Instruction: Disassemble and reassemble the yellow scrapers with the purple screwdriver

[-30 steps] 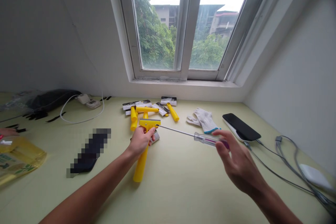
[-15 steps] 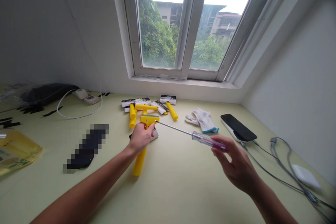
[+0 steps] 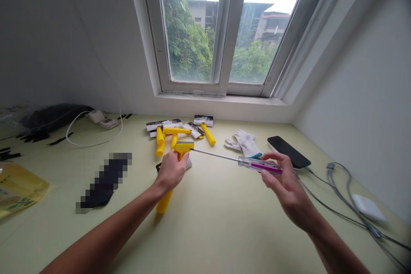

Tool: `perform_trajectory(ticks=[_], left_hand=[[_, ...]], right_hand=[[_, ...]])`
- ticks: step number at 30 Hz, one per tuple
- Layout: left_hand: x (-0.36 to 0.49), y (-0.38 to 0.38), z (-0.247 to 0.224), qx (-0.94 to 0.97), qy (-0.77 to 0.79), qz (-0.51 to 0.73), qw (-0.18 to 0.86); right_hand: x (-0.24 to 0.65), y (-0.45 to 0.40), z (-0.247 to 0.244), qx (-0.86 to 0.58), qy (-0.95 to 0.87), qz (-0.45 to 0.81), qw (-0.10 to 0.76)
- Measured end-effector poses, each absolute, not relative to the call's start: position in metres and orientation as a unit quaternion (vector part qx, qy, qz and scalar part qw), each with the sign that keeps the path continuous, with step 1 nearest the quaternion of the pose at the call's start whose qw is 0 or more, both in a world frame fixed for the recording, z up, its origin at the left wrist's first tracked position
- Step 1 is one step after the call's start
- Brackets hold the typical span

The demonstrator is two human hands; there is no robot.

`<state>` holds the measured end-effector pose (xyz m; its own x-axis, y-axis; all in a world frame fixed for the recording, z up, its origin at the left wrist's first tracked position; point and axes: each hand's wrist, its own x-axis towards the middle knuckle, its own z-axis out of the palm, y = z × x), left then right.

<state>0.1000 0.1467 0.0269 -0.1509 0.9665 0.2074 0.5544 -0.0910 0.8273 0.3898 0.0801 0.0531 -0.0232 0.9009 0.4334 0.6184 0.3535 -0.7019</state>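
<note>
My left hand [image 3: 172,169] is closed around a yellow scraper [image 3: 184,147] just below its head, with the handle sticking out beneath the wrist. A metal blade edge runs along the top of that head. In my right hand [image 3: 285,186] is a screwdriver [image 3: 257,164] with a clear and purple handle, held between thumb and fingers. Its long shaft points left, and the tip meets the right side of the scraper head. Just behind lie several more yellow scrapers [image 3: 176,130] with black-and-white sleeves on their heads. Partly hidden by my left hand is another black-and-white piece [image 3: 189,163].
White work gloves [image 3: 245,142] lie right of the scrapers. Farther right are a black phone [image 3: 290,152], grey cables [image 3: 346,199] and a white case [image 3: 369,208]. On the left are a pixelated dark object [image 3: 104,184], a yellow bag [image 3: 21,188] and a white cord [image 3: 93,143].
My right hand has shifted its fingers on the screwdriver handle, which has turned to show more purple. The scraper head has tilted slightly in my left hand. The view has shifted a little.
</note>
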Motion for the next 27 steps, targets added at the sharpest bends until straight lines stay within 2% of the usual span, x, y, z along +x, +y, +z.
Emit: perform_trajectory(ticks=[3, 6, 9, 12, 14, 17, 20, 23, 25, 27], left_hand=[[0.1010, 0.1459, 0.0266, 0.596, 0.630, 0.429, 0.251], [0.1023, 0.1441, 0.0266, 0.599, 0.632, 0.423, 0.252], [0.1023, 0.1438, 0.0265, 0.603, 0.634, 0.414, 0.249], [0.1016, 0.1448, 0.0262, 0.599, 0.637, 0.415, 0.252], [0.1017, 0.1451, 0.0261, 0.601, 0.635, 0.414, 0.255], [0.1025, 0.1454, 0.0259, 0.606, 0.630, 0.415, 0.252], [0.1022, 0.1468, 0.0251, 0.596, 0.632, 0.423, 0.258], [0.1014, 0.1481, 0.0243, 0.580, 0.629, 0.430, 0.287], [0.1015, 0.1479, 0.0244, 0.573, 0.620, 0.441, 0.304], [0.1022, 0.1472, 0.0247, 0.577, 0.608, 0.445, 0.315]], right_hand=[[0.3879, 0.0792, 0.0463, -0.476, -0.721, 0.088, 0.496], [0.3867, 0.0808, 0.0451, -0.547, -0.670, 0.031, 0.501], [0.3876, 0.0840, 0.0481, -0.612, -0.636, 0.104, 0.459], [0.3884, 0.0843, 0.0485, -0.530, -0.686, 0.152, 0.474], [0.3882, 0.0827, 0.0470, -0.483, -0.709, 0.107, 0.502], [0.3869, 0.0799, 0.0464, -0.520, -0.692, -0.004, 0.502], [0.3854, 0.0786, 0.0488, -0.537, -0.697, 0.007, 0.475], [0.3838, 0.0781, 0.0491, -0.428, -0.763, 0.046, 0.483], [0.3828, 0.0775, 0.0481, -0.402, -0.767, -0.005, 0.500], [0.3825, 0.0765, 0.0491, -0.456, -0.730, -0.067, 0.505]])
